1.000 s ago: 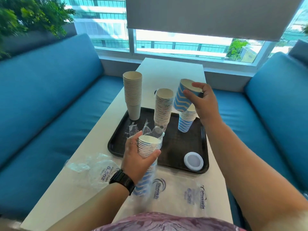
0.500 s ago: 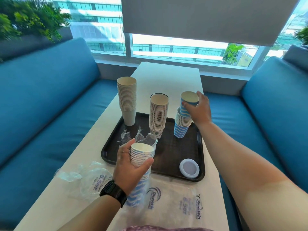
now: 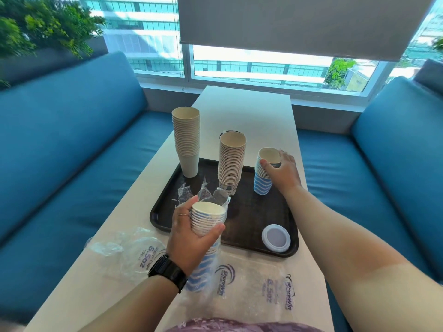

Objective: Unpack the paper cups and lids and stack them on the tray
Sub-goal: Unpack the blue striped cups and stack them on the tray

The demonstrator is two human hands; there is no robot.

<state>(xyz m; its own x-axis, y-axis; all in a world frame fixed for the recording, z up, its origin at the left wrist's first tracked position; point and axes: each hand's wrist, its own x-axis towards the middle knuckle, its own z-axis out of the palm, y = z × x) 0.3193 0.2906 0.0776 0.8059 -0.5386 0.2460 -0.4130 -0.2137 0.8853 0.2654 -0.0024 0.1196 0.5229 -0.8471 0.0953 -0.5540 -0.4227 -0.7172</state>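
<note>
A dark tray (image 3: 249, 219) lies on the white table (image 3: 247, 104). Three cup stacks stand on it: a tall beige stack (image 3: 186, 140) at the far left, a patterned stack (image 3: 231, 161) in the middle, and a short blue-striped stack (image 3: 262, 180) at the far right. My right hand (image 3: 282, 171) grips the top cup of the blue-striped stack, thumb on its near rim. My left hand (image 3: 191, 231) holds a sleeve of blue-striped cups (image 3: 207, 219), still partly in its clear plastic wrapper, at the tray's near edge. A white lid (image 3: 275, 237) lies in the tray's near right corner.
Empty clear plastic bags with printing lie on the table in front of the tray: one (image 3: 129, 252) at the left, another (image 3: 259, 288) at the right. Blue sofas (image 3: 60, 140) flank the table on both sides. A window is beyond the far end.
My right hand has brought the blue-striped cup down from the air and pushed it onto the short stack on the tray. My left hand stays on the wrapped sleeve.
</note>
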